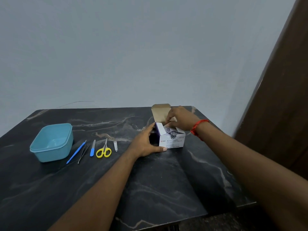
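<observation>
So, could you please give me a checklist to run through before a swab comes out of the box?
1. Raised lid flap: ok.
2. Steadied alcohol swab box: ok, left hand grips its side.
3. Visible packets inside: ok.
4. One pinched: cannot tell; right hand has its fingertips at the opening.
5. Nearby scissors and tweezers clear of the box, beside the tub: ok.

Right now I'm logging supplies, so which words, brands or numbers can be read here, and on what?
"BD", beside a round logo on the front of the alcohol swab box.
"Alcohol Swabs", on that same face.
The smaller lines under it are too blurred to read.
The teal container and the yellow-handled scissors show no readable text.
</observation>
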